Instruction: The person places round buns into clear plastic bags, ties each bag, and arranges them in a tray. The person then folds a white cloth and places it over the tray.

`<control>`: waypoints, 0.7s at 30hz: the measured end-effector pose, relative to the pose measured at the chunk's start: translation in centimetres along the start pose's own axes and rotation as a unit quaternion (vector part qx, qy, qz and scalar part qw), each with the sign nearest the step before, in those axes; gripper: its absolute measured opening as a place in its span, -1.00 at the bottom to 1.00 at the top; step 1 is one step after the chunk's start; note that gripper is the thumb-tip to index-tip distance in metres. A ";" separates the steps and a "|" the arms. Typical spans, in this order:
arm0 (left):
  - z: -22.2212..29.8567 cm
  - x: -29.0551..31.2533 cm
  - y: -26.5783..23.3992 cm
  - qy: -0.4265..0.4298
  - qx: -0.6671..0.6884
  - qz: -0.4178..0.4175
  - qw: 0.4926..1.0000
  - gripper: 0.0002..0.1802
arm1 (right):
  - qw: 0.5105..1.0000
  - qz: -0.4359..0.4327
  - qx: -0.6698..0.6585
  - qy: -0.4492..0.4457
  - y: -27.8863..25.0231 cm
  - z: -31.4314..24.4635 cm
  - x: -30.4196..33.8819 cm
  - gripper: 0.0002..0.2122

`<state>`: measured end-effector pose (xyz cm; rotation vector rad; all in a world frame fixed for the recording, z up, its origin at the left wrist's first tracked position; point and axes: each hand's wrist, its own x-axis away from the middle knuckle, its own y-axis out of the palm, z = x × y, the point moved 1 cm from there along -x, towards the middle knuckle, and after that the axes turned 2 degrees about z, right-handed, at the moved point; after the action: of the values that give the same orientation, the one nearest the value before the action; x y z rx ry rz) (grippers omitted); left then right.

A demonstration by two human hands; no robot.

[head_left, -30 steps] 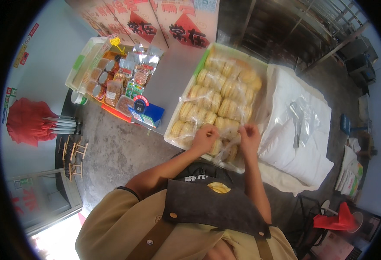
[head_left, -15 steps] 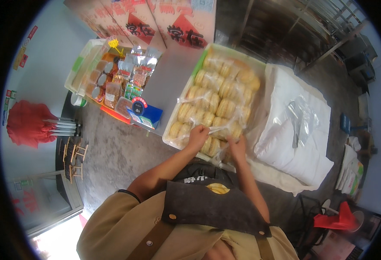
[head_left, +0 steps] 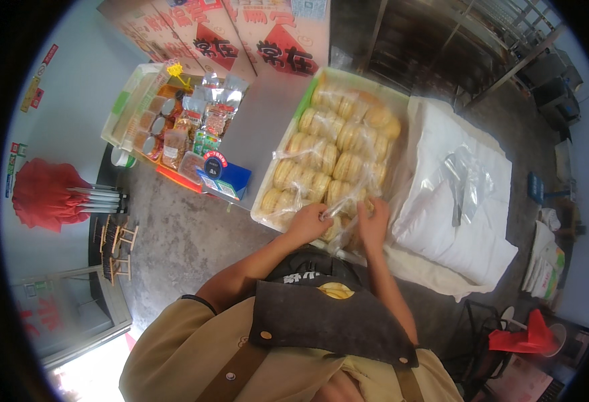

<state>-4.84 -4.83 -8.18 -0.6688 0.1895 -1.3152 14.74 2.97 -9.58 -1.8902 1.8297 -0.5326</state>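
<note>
My left hand (head_left: 310, 223) and my right hand (head_left: 373, 224) are at the near end of a pale crate (head_left: 259, 217) with a green edge. The crate is packed with round, flat, yellowish breads (head_left: 318, 153) in clear plastic bags, set in rows. Between my hands stretches the clear bag (head_left: 343, 206) of the nearest breads, its film gathered. The fingers of both hands are closed on this film, the left at one side and the right at the other. My fingertips are partly hidden in the shiny plastic.
Right of the crate lies a white padded cloth (head_left: 435, 201) with loose clear plastic bags (head_left: 468, 177) on it. To the left stands a tray (head_left: 116, 114) of jars and packets, with a blue box (head_left: 234, 179) at its near corner. Patterned cartons (head_left: 220, 40) stand behind.
My left hand has come slightly nearer to me and right. My right hand has risen a little and its fingers have curled in. The bag's film between them has shifted.
</note>
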 end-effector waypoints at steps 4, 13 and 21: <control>0.5 0.4 -0.1 0.009 -0.018 -0.018 1.000 -0.71 | 0.997 -0.028 0.076 0.017 1.3 -1.3 -2.2 -0.62; -0.9 -0.5 -1.0 0.050 0.052 0.045 0.996 -0.79 | 0.979 -0.046 -0.163 0.110 2.1 0.6 -4.5 -0.74; -1.1 -1.4 -0.6 0.026 0.149 0.088 0.985 -0.81 | 0.944 -0.013 -0.280 0.172 -0.3 1.2 -4.1 -0.77</control>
<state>-6.28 -3.94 -9.07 -0.3557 0.0885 -1.1609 15.44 7.13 -10.27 -2.2975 2.3800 -0.3932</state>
